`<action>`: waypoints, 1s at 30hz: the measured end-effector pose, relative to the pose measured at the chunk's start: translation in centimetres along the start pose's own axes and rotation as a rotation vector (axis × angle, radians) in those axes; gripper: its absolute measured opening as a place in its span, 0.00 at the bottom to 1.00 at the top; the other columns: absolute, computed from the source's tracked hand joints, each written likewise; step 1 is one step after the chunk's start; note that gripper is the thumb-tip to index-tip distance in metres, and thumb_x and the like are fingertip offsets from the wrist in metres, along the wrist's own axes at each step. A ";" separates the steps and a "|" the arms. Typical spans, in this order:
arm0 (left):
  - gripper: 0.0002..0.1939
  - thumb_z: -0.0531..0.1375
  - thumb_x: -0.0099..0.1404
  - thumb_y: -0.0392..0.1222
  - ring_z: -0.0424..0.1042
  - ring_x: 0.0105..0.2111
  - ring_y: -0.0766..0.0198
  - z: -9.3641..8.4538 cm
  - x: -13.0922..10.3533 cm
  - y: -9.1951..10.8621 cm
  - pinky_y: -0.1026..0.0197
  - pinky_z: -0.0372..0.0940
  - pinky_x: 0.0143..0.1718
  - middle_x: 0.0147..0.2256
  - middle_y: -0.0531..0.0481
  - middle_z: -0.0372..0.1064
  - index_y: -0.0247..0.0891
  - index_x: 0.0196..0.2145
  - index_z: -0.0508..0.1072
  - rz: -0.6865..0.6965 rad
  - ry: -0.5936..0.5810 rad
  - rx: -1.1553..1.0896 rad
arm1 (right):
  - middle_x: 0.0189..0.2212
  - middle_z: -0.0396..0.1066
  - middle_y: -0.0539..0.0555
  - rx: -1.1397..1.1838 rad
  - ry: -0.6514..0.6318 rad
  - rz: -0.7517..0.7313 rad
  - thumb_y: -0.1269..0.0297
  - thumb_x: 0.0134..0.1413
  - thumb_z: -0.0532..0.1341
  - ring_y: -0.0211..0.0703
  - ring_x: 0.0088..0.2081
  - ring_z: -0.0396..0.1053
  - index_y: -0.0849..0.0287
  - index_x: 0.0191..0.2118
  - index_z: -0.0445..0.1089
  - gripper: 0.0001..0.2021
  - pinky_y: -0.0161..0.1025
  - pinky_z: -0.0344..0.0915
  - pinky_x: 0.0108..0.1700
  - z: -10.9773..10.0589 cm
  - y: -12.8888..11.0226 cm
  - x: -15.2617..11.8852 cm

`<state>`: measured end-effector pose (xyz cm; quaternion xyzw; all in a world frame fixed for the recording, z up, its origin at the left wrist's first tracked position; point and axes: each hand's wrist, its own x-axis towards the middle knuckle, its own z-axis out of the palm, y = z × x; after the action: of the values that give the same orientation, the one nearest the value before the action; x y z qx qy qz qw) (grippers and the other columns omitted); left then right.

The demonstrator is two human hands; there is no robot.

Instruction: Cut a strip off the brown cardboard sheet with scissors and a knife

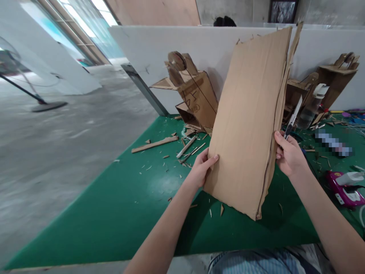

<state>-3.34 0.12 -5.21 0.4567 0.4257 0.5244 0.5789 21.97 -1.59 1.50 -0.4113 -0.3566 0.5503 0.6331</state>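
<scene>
A tall brown cardboard piece (248,114) is held up and tilted over the table, its far end leaning to the right. It looks folded or doubled, with layers parting along the right edge. My left hand (203,167) grips its left edge, thumb on the front face. On the right edge, my right hand (291,154) pinches the cardboard with the thumb. The same hand also holds a utility knife (291,123), its blade pointing up and away. The fingers behind the cardboard are partly hidden.
Cardboard scraps (155,144) litter the green table (119,213). Behind stand a cardboard construction (196,97) and another (336,80) by a clear bottle (309,106). A purple power strip (345,194) lies right. A white partition (142,45) closes the back; a fan base (49,105) stands on the floor.
</scene>
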 end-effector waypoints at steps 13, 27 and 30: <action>0.23 0.69 0.48 0.48 0.75 0.35 0.55 -0.8 -0.2 1.0 0.58 0.68 0.36 0.38 0.47 0.76 0.40 0.42 0.73 0.016 0.001 0.076 | 0.15 0.49 0.40 -0.128 0.045 -0.156 0.50 0.40 0.69 0.27 0.14 0.45 0.55 0.29 0.60 0.19 0.30 0.44 0.13 -0.1 -2.6 2.6; 0.25 0.66 0.52 0.51 0.74 0.38 0.55 -1.3 -1.2 1.4 0.60 0.67 0.37 0.42 0.46 0.75 0.38 0.45 0.70 -0.107 -0.028 0.192 | 0.15 0.52 0.39 0.072 0.007 0.063 0.56 0.38 0.70 0.23 0.13 0.42 0.58 0.29 0.61 0.19 0.25 0.43 0.12 -1.2 -0.7 2.8; 0.26 0.66 0.52 0.51 0.74 0.39 0.54 -2.2 -2.3 2.3 0.58 0.68 0.38 0.42 0.46 0.75 0.38 0.46 0.70 -0.123 -0.039 0.253 | 0.16 0.53 0.39 0.027 0.045 -0.008 0.57 0.39 0.69 0.23 0.12 0.43 0.58 0.30 0.61 0.17 0.25 0.43 0.11 -1.3 -0.8 3.2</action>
<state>-6.16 -1.92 -3.44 0.5092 0.5042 0.4212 0.5560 23.91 1.42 1.74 -0.4137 -0.3366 0.5431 0.6485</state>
